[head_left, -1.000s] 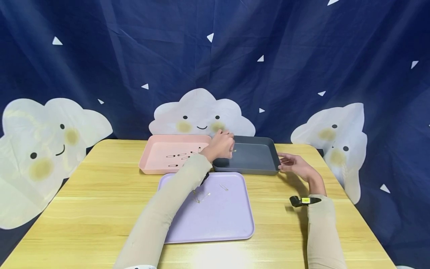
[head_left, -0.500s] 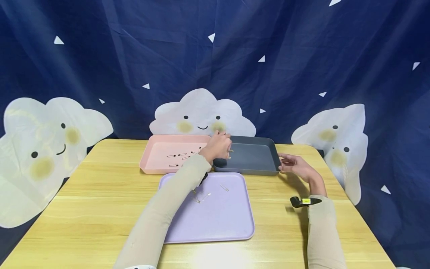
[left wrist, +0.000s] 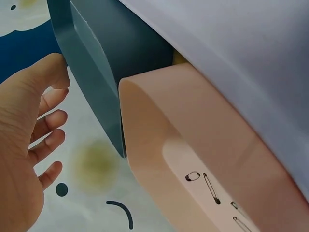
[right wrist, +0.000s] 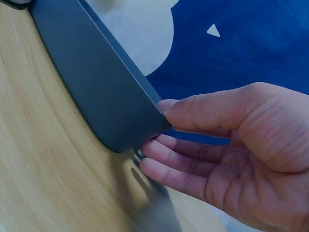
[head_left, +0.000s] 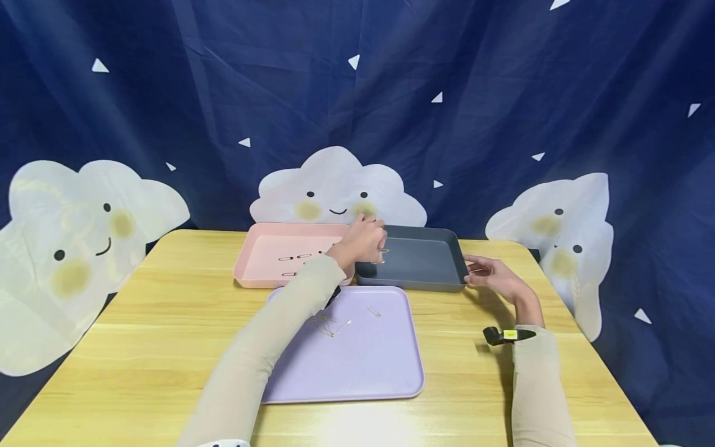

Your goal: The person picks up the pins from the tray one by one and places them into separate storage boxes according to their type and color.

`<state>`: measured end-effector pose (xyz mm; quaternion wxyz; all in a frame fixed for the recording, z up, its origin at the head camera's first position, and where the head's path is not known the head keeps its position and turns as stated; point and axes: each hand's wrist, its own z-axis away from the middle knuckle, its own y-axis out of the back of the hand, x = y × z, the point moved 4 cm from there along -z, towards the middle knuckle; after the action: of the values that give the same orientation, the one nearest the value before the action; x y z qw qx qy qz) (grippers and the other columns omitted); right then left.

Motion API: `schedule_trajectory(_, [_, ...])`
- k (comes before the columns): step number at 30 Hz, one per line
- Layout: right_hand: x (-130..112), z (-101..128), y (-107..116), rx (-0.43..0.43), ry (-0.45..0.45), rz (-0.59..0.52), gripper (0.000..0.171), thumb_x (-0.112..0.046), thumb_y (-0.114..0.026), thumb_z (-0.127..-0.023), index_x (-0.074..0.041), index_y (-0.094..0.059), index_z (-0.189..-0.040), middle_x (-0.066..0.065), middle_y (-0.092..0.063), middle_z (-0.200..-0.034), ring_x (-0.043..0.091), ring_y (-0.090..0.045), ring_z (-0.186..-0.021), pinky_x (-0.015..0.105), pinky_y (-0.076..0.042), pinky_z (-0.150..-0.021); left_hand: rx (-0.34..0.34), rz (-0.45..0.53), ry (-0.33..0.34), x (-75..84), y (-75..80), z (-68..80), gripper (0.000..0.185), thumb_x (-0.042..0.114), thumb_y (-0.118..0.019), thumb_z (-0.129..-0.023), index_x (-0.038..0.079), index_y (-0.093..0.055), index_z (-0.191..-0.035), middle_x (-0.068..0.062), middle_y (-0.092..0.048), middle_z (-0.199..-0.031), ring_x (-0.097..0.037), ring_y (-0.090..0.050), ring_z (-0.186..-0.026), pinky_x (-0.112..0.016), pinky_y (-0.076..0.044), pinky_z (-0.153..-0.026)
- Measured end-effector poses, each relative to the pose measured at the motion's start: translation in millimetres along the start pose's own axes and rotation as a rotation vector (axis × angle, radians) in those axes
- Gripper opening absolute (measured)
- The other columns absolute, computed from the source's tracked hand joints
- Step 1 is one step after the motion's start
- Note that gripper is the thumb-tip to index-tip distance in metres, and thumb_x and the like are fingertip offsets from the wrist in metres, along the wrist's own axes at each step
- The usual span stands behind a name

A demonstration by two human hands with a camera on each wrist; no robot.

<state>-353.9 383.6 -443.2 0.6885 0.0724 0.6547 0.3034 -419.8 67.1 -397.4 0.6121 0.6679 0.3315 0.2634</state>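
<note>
My left hand [head_left: 365, 241] hovers over the left part of the dark grey tray [head_left: 424, 261]. Thumb and index fingertips meet in the left wrist view, the other fingers loosely bent. A gold safety pin [head_left: 383, 251] shows at those fingertips in the head view, pinched there, and a second gold pin [head_left: 380, 262] lies just below. My right hand [right wrist: 227, 140] touches the tray's right end with thumb and relaxed fingertips. Several dark safety pins [left wrist: 211, 188] lie in the pink tray [head_left: 268, 236], partly covered by the left forearm. Several gold pins [head_left: 373, 311] are on the lilac tray [head_left: 363, 372].
The pink and dark trays stand side by side at the back of the wooden table [head_left: 139, 347], the lilac tray in front of them. My left sleeve [head_left: 268, 341] crosses the lilac tray. A blue cloud-print curtain [head_left: 391, 112] hangs behind the table's back edge.
My left hand has drawn slightly left over the dark tray, the gold pin at its fingers shifting along. A second gold pin now shows below it. The right hand stays put.
</note>
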Motion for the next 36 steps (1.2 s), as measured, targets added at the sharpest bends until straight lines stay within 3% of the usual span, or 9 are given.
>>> schedule_trajectory(8, [-0.6, 0.2, -1.0, -0.010, -0.001, -0.017, 0.069, -0.005, -0.066, -0.095, 0.008, -0.033, -0.154, 0.038, -0.050, -0.141, 0.042, -0.052, -0.128, 0.016, -0.053, -0.088, 0.017, -0.020, -0.059, -2.1, 2.1, 13.1, 0.016, 0.033, -0.081, -0.075, 0.023, -0.069, -0.079, 0.005, -0.062, -0.101, -0.020, -0.052, -0.105, -0.046, -0.040, -0.104])
schedule_trajectory(11, [-1.0, 0.5, -0.5, -0.012, 0.004, -0.012, 0.069, -0.006, -0.066, -0.096, 0.009, -0.032, -0.154, 0.038, -0.050, -0.141, 0.042, -0.053, -0.129, 0.016, -0.053, -0.088, 0.036, -0.044, -0.090, -1.5, 1.8, 19.5, 0.014, 0.032, -0.080, -0.075, 0.023, -0.069, -0.079, 0.005, -0.061, -0.097, -0.020, -0.053, -0.103, -0.047, -0.039, -0.105])
schedule_trajectory(18, [0.3, 0.2, -0.9, -0.011, 0.000, -0.026, 0.069, -0.005, -0.067, -0.095, 0.008, -0.034, -0.154, 0.038, -0.051, -0.140, 0.029, -0.058, -0.122, 0.017, -0.054, -0.088, 0.081, -0.079, -0.194, 3.4, 7.7, 42.9, 0.009, 0.026, -0.074, -0.074, 0.021, -0.067, -0.078, 0.004, -0.062, -0.095, -0.020, -0.052, -0.094, -0.040, -0.041, -0.094])
schedule_trajectory(27, [-0.4, -0.1, -0.9, -0.012, 0.008, -0.019, 0.068, -0.004, -0.066, -0.095, 0.009, -0.033, -0.154, 0.039, -0.049, -0.141, 0.047, -0.050, -0.130, 0.015, -0.052, -0.088, 0.132, -0.136, -0.307, 5.9, 20.5, 78.9, 0.009, 0.024, -0.075, -0.072, 0.021, -0.069, -0.078, 0.004, -0.062, -0.092, -0.021, -0.053, -0.093, -0.044, -0.041, -0.100])
schedule_trajectory(36, [-0.5, -0.4, -0.9, -0.010, 0.011, -0.013, 0.068, -0.004, -0.066, -0.095, 0.010, -0.033, -0.153, 0.039, -0.050, -0.141, 0.044, -0.052, -0.128, 0.016, -0.053, -0.088, 0.054, -0.153, -0.339, 2.8, 15.2, 120.6, 0.014, 0.033, -0.076, -0.072, 0.024, -0.066, -0.077, 0.006, -0.062, -0.096, -0.019, -0.055, -0.096, -0.040, -0.043, -0.090])
